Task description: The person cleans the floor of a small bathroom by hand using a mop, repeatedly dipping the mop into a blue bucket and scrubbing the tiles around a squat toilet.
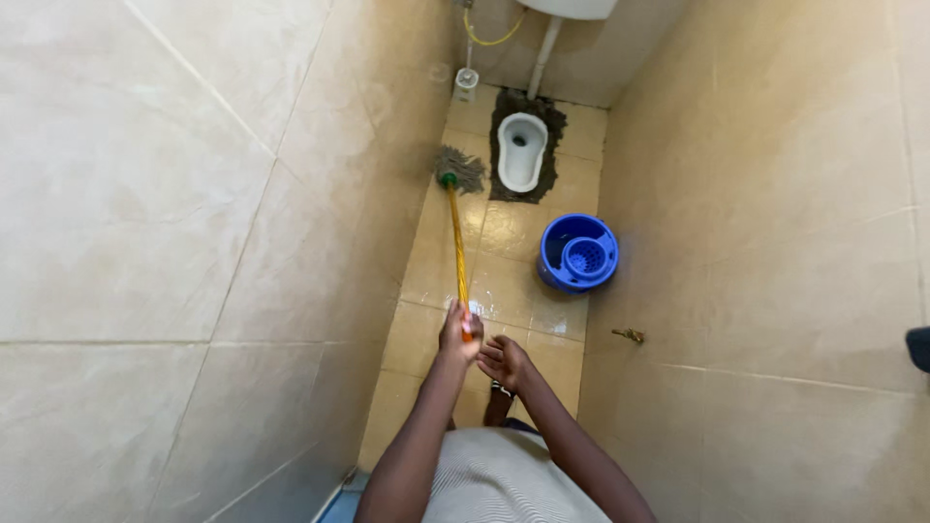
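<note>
Tiled toilet room: squat pan (521,151)

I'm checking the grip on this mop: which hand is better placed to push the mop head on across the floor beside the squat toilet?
Probably the left hand: it is closed around the yellow mop handle, in line with the mop head. The right hand hangs open beside the handle's end.

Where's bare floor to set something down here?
Free: tiles between the mop head and left hand, left of the bucket; also tiles between bucket and right hand. Crowded: far end, where the toilet fills the floor; bucket hugs the right wall.
</note>
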